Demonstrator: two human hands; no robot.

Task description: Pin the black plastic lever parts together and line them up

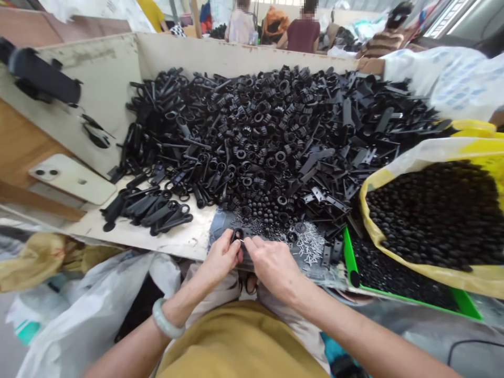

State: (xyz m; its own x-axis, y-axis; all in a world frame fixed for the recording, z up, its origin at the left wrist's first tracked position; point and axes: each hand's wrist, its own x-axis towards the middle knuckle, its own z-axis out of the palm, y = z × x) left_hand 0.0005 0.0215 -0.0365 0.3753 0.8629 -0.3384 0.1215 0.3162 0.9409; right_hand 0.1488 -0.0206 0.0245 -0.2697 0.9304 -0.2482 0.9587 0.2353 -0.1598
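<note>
My left hand [222, 257] pinches a small black plastic ring [237, 235] at the front edge of the table. My right hand [273, 268] comes in from the right, its fingertips holding a thin metal pin [242, 241] against the ring. Beneath both hands lies a worn denim-blue cloth [222, 223]. A loose scatter of similar silver pins [309, 244] sits just right of my right hand. Behind them spreads a large heap of black plastic parts [252, 142], with rings, toothed collars and flat strips.
A yellow-and-white bag of round black parts [433, 215] and a green tray [394, 296] of small black pieces stand at right. Several black looped pieces [145, 210] lie at left beside a phone [73, 178]. A low cream board [236, 58] backs the heap; people sit beyond it.
</note>
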